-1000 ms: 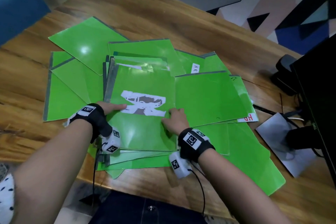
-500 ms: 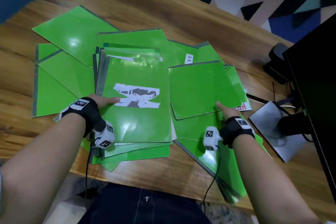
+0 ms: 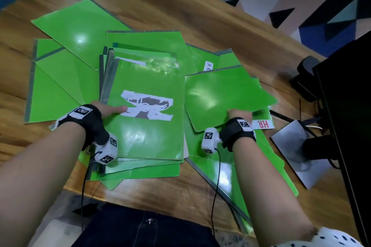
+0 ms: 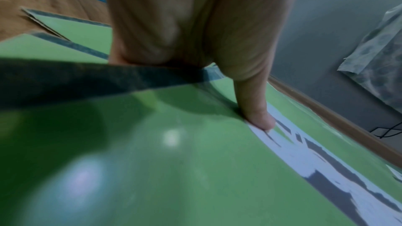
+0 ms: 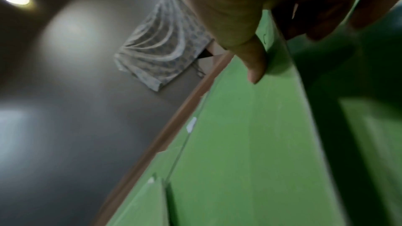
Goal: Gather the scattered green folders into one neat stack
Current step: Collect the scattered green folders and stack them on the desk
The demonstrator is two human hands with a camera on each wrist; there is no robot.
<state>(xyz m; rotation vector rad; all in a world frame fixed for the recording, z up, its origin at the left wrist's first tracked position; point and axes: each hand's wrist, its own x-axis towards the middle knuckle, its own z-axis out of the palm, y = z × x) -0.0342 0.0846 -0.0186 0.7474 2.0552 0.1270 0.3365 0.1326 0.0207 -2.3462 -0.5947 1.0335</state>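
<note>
Pinching near edge of loose folder (image 3: pixel 226 96), right hand (image 3: pixel 239 114) tilts it, long axis across worktop (image 3: pixel 180 6); left hand (image 3: pixel 108 109) thumb atop pile (image 3: pixel 146 118), long axis pointing away, fingers under edge.

On the wooden table (image 3: pixel 180 16) lie green folders (image 3: pixel 224 94), overlapping so heavily that an exact count cannot be made; at least ten separate sheets show an edge or corner. One folder (image 3: pixel 148 132) carries a torn white label patch (image 3: pixel 147 105). Two small white tags with lettering show, one (image 3: pixel 208 65) near the far side and one (image 3: pixel 262 124) with red letters. Two hands are in view, the left hand (image 3: pixel 106 109) and the right hand (image 3: pixel 240 114). One black monitor (image 3: pixel 349 126) stands at the right, on one grey base plate (image 3: pixel 291 146).
</note>
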